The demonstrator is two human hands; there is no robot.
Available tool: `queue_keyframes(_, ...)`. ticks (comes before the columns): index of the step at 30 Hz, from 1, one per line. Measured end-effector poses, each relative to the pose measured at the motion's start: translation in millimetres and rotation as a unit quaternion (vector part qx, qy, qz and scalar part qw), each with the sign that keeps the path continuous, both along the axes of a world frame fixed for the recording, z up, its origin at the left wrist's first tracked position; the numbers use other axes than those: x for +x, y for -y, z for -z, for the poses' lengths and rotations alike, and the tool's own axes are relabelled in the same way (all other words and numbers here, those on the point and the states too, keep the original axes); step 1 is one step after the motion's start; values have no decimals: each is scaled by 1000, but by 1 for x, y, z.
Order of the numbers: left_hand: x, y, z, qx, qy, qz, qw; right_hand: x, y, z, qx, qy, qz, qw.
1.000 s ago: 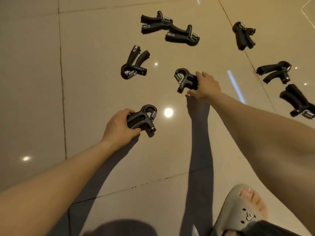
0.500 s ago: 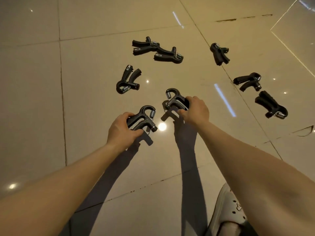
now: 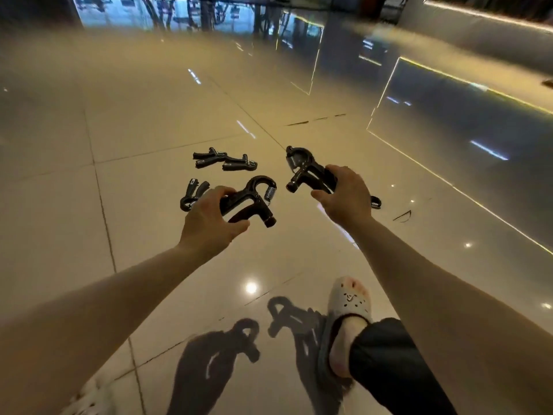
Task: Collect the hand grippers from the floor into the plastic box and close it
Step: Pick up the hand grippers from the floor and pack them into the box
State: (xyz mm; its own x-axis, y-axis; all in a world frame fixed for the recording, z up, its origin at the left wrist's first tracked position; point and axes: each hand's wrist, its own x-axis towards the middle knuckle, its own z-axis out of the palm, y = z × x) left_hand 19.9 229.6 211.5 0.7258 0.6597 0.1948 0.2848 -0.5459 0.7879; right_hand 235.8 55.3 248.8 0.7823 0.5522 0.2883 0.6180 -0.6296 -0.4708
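Note:
My left hand [image 3: 209, 218] grips a black hand gripper [image 3: 254, 202] by its handles, spring end up and to the right, held above the floor. My right hand [image 3: 347, 196] grips a second black hand gripper [image 3: 305, 172], its spring end pointing up and left. On the floor beyond lie two touching grippers [image 3: 224, 160] and a third gripper [image 3: 193, 194] partly hidden behind my left hand. A bit of another gripper [image 3: 375, 202] shows past my right hand. The plastic box is not in view.
Glossy beige floor tiles [image 3: 149, 130] stretch ahead. My right foot in a pale clog [image 3: 350, 301] and a dark trouser leg stand at bottom centre right. A dark reflective wall base [image 3: 463, 115] runs along the right, with glass panels at the far end.
Both hands have lifted their grippers off the floor and risen. The view has tilted up, showing the far room; the grippers on the right have dropped behind my right hand or out of view.

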Motion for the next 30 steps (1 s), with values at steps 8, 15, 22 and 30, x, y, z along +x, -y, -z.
queue_keyframes(8, -32, 117, -104, 11, 56, 43, 997, -92, 173, -116, 47, 19, 69, 996)
queue_keyframes(15, -64, 214, -154, -15, 89, 117, 989, -174, 301, -178, 55, 29, 144, 988)
queue_keyframes(22, -85, 305, -189, 50, 115, 226, 966, -234, 386, -216, 2, 40, 198, 979)
queue_keyframes(30, -68, 389, -191, 85, 104, 336, 932, -262, 483, -249, -9, 5, 272, 962)
